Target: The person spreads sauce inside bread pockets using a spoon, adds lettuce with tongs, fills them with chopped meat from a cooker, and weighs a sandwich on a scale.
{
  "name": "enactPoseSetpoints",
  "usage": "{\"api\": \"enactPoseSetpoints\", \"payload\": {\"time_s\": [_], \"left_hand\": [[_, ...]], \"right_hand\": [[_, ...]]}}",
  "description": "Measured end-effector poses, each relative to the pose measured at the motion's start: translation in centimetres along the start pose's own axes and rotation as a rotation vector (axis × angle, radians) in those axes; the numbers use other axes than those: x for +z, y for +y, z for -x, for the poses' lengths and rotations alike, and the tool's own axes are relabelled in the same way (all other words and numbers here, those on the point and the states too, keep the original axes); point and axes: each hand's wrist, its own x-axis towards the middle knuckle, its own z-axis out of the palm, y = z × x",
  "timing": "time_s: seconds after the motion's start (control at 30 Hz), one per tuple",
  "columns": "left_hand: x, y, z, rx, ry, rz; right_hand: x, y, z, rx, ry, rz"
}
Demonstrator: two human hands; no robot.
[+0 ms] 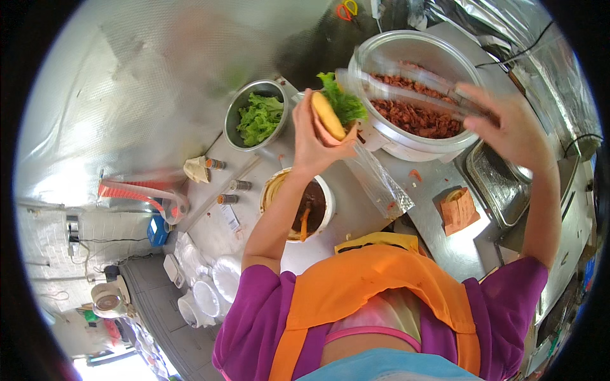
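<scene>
My left hand (317, 138) holds a split flatbread or bun (328, 115) in a paper wrapper, with green lettuce leaves (344, 101) sticking out of its upper side. My right hand (500, 119), blurred, grips metal tongs (405, 93) that point left, across a large round pot (367, 52) of shredded reddish-brown meat (414, 119). The tips of the tongs lie close to the lettuce. Below the left hand, a white tub (330, 202) holds brown sauce and an orange-handled utensil (304, 224). A clear plastic bag or sleeve (381, 183) lies beneath the bun.
A steel bowl (229, 133) of lettuce stands left of the bun. Spice jars (228, 199) are on the left counter near stacked plastic bowls (207, 297). At the right are a wrapped bun (457, 212) and a metal tray (476, 190). Scissors (347, 10) lie at the top.
</scene>
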Motion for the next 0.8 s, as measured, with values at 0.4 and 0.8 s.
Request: {"api": "enactPoseSetpoints", "payload": {"time_s": [0.4,0.8], "left_hand": [[0.2,2.9,0.3,-0.153,0.003,0.282],[2.6,3.2,-1.2,-0.181,-0.006,0.312]], "right_hand": [[5.2,13.7,-6.7,-0.055,-0.208,0.192],[8.3,12.3,-9.4,-0.089,-0.184,0.347]]}}
